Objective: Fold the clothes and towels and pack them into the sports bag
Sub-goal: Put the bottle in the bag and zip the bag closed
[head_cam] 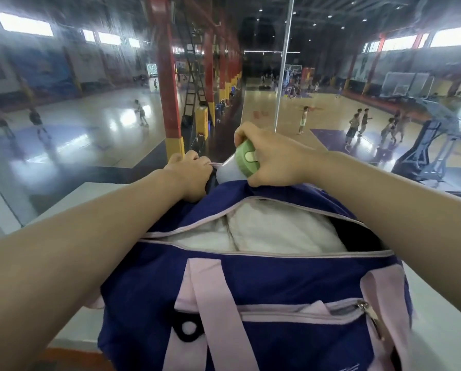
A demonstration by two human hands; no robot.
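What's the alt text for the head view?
The right hand grips a green-capped bottle and tips it into a far-side pocket of a navy and pink sports bag, while the left hand holds that pocket's edge. The bag's main zip is open on white folded fabric; beyond a glass wall are basketball courts with players.

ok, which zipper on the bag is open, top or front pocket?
The top main zipper on the navy sports bag: it gapes wide, showing white folded fabric inside. The front pocket zipper, its metal pull at the right end, looks closed.
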